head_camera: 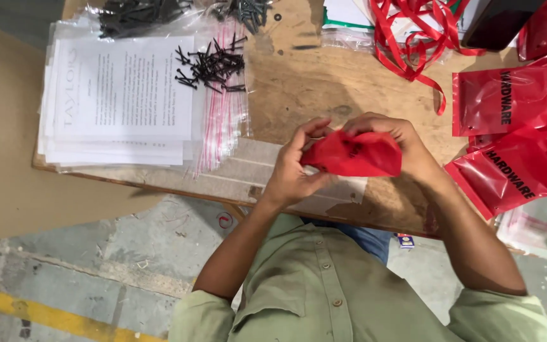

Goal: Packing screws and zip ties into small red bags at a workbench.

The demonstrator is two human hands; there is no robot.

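Note:
Both of my hands hold one small red plastic bag [352, 155] just above the near edge of a wooden table [324, 82]. My left hand [292, 171] pinches its left end with fingers and thumb. My right hand [394, 136] wraps over the bag's top and right side. What the bag contains is hidden.
A stack of clear zip bags with printed white sheets [118, 101] lies at the left. Loose black screws [213, 63] sit on them, with more screws [140, 12] at the far edge. Red ribbon [413, 38] and several flat red bags [511, 101] lie at the right.

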